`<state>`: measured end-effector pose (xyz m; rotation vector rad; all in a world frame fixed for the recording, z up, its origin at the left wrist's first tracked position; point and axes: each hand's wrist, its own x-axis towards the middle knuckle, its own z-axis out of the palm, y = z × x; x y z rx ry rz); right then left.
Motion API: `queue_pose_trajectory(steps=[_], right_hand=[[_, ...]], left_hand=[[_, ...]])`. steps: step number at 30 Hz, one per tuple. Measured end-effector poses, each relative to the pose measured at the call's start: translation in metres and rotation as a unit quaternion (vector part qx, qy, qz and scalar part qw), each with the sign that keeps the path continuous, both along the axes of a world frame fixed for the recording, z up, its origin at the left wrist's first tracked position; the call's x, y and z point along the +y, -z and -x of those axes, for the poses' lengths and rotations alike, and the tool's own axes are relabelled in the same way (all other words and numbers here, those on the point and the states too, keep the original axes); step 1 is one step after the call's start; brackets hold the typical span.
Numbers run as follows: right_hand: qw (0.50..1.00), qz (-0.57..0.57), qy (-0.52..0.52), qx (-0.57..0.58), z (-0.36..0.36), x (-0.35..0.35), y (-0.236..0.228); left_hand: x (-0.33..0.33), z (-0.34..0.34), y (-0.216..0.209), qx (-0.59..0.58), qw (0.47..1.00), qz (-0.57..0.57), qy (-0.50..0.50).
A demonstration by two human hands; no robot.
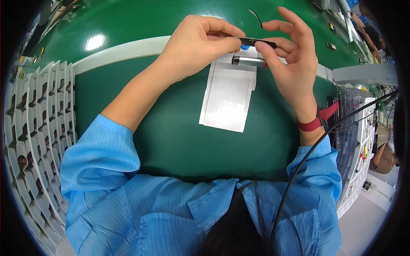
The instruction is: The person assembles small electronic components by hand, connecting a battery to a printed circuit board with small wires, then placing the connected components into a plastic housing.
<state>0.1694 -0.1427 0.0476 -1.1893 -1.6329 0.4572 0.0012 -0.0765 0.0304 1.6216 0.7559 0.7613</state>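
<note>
My left hand pinches one end of a thin black strip, which looks like a small circuit board. At its other end my right hand closes thumb and fingers on the same strip, with the outer fingers raised. Just below it is a silver cylindrical part with a dark left end and a red right end; whether it is joined to the strip I cannot tell. A small blue round piece shows between them. Near my right fingertips a thin curved dark sliver sticks up. White lined paper sheets lie beneath.
Stacked white compartment trays with small parts stand at my left. Clear plastic trays and a white tray are at my right. A black cable crosses my right sleeve. A pale bar borders the green mat; other people are at far right.
</note>
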Motion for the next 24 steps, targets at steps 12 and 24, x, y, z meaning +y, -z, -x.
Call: queue_pose_trajectory(steps=[12,24], right_hand=[[0.958,0.054,-0.052,0.276,-0.028,0.011,-0.005],[0.954,0.12,-0.016,0.273,-0.027,0.015,0.021]], left_hand=[[0.001,0.0,0.003,-0.092,0.978,0.189,-0.016],[0.001,-0.003,0.011,-0.157,0.953,0.257,0.018]])
